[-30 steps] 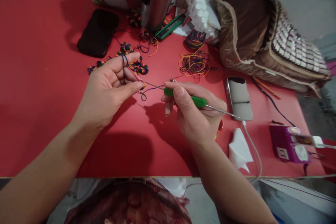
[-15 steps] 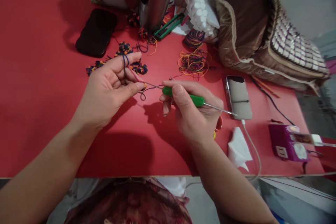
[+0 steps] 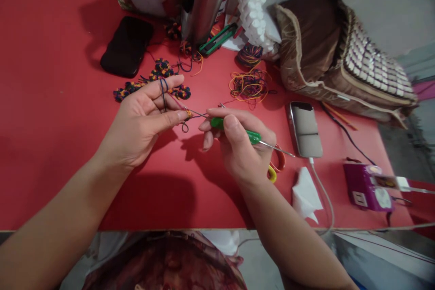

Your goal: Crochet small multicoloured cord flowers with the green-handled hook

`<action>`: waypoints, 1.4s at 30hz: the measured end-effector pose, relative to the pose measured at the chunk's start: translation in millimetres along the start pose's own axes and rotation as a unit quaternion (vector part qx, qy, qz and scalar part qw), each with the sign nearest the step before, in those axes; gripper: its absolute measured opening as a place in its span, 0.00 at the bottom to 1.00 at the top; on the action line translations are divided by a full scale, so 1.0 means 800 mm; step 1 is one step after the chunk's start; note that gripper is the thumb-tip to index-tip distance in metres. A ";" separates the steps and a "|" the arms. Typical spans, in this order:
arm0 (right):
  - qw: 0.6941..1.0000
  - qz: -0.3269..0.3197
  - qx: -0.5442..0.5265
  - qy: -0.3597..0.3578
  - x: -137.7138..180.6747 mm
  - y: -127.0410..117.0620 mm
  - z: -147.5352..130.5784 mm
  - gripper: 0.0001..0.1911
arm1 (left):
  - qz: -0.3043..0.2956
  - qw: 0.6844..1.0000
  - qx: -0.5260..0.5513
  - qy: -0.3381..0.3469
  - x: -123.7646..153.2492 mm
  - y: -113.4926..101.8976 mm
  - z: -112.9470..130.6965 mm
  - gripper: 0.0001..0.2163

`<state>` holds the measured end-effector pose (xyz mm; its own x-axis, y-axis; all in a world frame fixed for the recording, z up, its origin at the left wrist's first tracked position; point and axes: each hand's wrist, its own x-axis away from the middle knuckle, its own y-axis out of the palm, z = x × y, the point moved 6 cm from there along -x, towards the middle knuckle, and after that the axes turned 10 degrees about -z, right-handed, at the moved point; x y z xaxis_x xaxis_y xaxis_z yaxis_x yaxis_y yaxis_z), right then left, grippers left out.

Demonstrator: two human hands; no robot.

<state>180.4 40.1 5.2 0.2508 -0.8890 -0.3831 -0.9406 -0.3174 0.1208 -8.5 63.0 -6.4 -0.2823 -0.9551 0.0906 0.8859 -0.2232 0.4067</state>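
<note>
My left hand [image 3: 142, 120] is closed in a pinch on a tiny crochet piece [image 3: 188, 113]. Dark multicoloured yarn [image 3: 163, 90] loops over its index finger. My right hand [image 3: 239, 142] grips a green-handled crochet hook [image 3: 249, 135]. The hook's metal tip reaches into the piece at my left fingertips. Its thin steel tail sticks out to the right. Both hands hover just above the red table [image 3: 50, 113].
Finished crochet bits [image 3: 159, 70], a black pouch [image 3: 127, 45], a yarn tangle [image 3: 249, 85], a phone [image 3: 305, 129] on a cable, a brown bag [image 3: 326, 50], scissor handles [image 3: 275, 167], a tissue [image 3: 306, 192] and a purple plug block [image 3: 369, 188] lie around. A steel flask [image 3: 204, 0] stands behind.
My right hand has moved a little left, bringing the hook closer to the left fingertips. The scissor handles now show beside the right wrist. The view shifted slightly.
</note>
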 end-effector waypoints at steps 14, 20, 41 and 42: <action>0.999 0.021 0.005 0.043 0.005 -0.009 0.002 0.08 | 0.017 0.997 -0.055 0.043 0.002 -0.003 0.004 0.24; 0.999 0.025 0.026 0.037 0.006 -0.007 -0.002 0.08 | 0.012 0.980 -0.164 0.110 0.003 -0.001 0.011 0.24; 0.965 -0.039 0.250 -0.068 0.012 0.010 -0.025 0.15 | 0.020 0.983 -0.154 0.095 0.006 0.018 0.013 0.39; 0.964 -0.040 0.250 -0.079 0.011 0.010 -0.024 0.16 | 0.022 0.984 -0.145 0.098 0.006 0.018 0.013 0.38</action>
<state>179.5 23.0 20.4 0.3254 -0.7943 -0.5129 -0.9227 -0.1483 -0.3558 -0.6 57.6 9.6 -0.1906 -0.9778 -0.0871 0.9713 -0.2007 0.1276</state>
